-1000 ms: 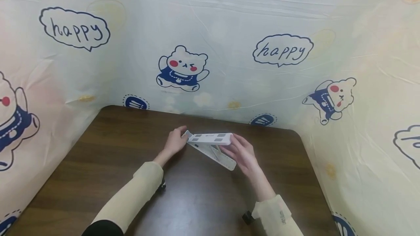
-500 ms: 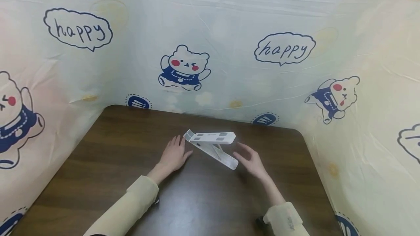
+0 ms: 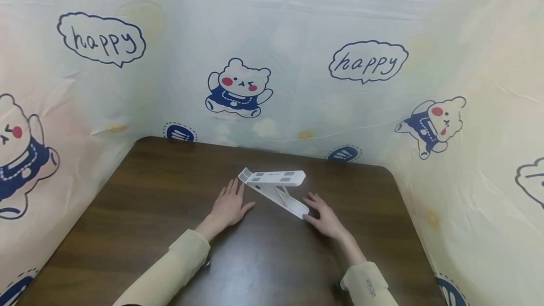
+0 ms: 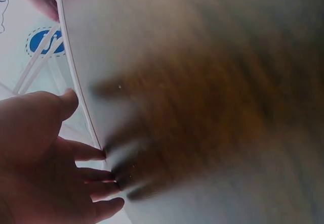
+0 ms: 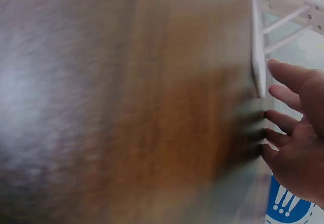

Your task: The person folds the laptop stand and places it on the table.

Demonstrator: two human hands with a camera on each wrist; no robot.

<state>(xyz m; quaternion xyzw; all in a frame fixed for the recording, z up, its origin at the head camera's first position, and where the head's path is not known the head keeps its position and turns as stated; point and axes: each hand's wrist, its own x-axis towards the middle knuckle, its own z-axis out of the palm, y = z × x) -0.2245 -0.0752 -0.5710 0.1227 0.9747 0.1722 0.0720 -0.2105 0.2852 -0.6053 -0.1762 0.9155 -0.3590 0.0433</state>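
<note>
A white folding laptop stand stands unfolded on the brown table, its upper arm raised over a slanting lower arm with struts between them. Grey pads show on the upper arm. Beside the stand's left end, my left hand rests on the table with fingers straight and thumb spread. My right hand lies at the stand's lower right end, its fingers relaxed and holding nothing. The thumb is close to the tip of the lower arm; whether they touch, I cannot tell. In the right wrist view, the stand's arm rises beside my right hand.
The brown wooden table has rounded far corners. A pale curtain printed with bears and the word "happy" surrounds its back and sides. Light reflects off the table's near middle.
Both hands held the stand a second ago and have let it go. The left hand came down flat on the table; the right moved off the upper arm and down. The stand stays put.
</note>
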